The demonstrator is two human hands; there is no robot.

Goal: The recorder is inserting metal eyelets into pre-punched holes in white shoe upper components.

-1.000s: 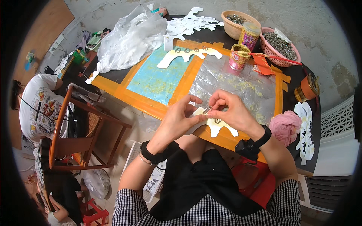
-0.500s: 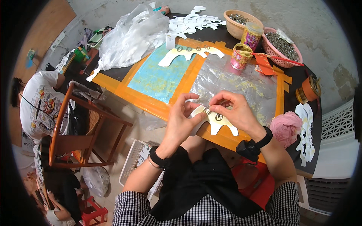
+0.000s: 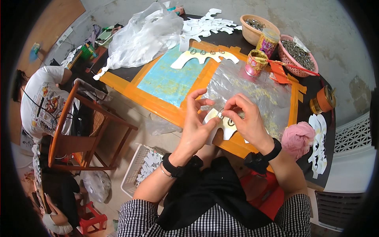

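Left hand [image 3: 194, 127] is gripping the white card [image 3: 227, 132], thumb on top, other fingers spreading loosely; right hand [image 3: 248, 118] is prob. pinching a small metal piece [image 3: 219, 115] (partly hidden) against it. Card's sitting b/w both hands, over the table [image 3: 308, 98]'s near edge, w/ a metal ring [image 3: 230, 122] lying on it. Step in hand is prob. seating the piece on the card; next move is calling for a steady press + clean letting-go, w/o nudging the ring. Second card [image 3: 182, 61], w/ rings [image 3: 212, 52] along its top, is lying partly on the blue sheet [image 3: 164, 83], well apart. Vs. 0.5 s ago: left fingers are opening wider, right hand's covering more card, view's shifting, floor basket [image 3: 133, 168] showing more.
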